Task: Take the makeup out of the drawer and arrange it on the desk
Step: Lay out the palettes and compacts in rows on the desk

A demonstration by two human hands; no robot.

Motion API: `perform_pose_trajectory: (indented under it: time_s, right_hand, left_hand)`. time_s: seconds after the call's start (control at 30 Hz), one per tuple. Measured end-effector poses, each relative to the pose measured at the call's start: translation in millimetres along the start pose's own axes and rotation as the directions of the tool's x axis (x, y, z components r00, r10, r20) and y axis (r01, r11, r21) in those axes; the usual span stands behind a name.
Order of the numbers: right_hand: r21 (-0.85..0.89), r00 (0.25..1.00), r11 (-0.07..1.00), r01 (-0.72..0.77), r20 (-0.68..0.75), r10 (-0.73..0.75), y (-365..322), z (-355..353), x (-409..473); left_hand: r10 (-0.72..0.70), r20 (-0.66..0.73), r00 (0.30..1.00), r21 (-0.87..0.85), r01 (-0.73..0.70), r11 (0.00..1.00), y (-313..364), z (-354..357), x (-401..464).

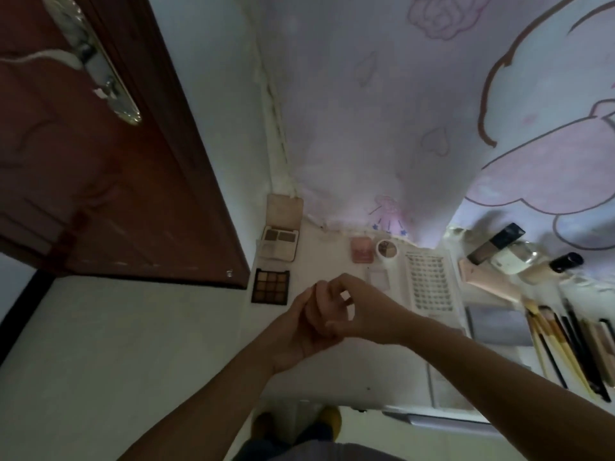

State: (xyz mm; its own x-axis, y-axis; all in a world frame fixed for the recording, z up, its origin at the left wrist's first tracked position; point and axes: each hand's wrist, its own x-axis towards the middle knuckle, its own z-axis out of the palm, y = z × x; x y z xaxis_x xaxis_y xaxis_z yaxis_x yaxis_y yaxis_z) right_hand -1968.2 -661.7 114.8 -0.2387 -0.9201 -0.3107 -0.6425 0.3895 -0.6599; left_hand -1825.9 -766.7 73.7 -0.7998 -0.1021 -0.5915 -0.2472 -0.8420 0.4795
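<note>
Hands: your left hand [299,331] and right hand [356,311] touch, fingers loosely curled, holding nothing
Counter [332,377]: eyeshadow palette [270,286] far left

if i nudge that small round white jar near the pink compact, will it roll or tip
The small round white jar looks squat and sits on its flat base on the white desk, so it would probably slide, not tip. It seems small, likely light. Beside it, the pink square compact could get bumped.
</note>
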Motion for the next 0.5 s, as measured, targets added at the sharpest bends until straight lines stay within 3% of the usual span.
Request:
perform_pose_trajectory:
  time_s: [0.17, 0.3, 0.37, 0.5]
  right_hand:
    - [0.273, 0.985, 0.956, -0.106, 0.159, 0.064, -21, 1, 17]
    - [0.705, 0.972, 0.668, -0.236, 0.17, 0.165, -27, 8, 33]
    - [0.697, 0.955, 0.656, -0.289, 0.164, 0.247, -29, 23, 42]
    - [0.565, 0.946, 0.762, -0.318, 0.13, 0.298, -33, 53, 67]
  left_hand:
    - [-0.091, 0.037, 0.995, -0.097, 0.094, 0.991, 11, -38, -30]
    - [-0.129, -0.004, 0.992, -0.146, 0.127, 0.981, 5, -71, -49]
    - [-0.144, -0.031, 0.989, -0.146, 0.138, 0.98, 1, -81, -58]
    - [-0.102, -0.209, 0.973, -0.036, 0.096, 0.995, -4, -95, -64]
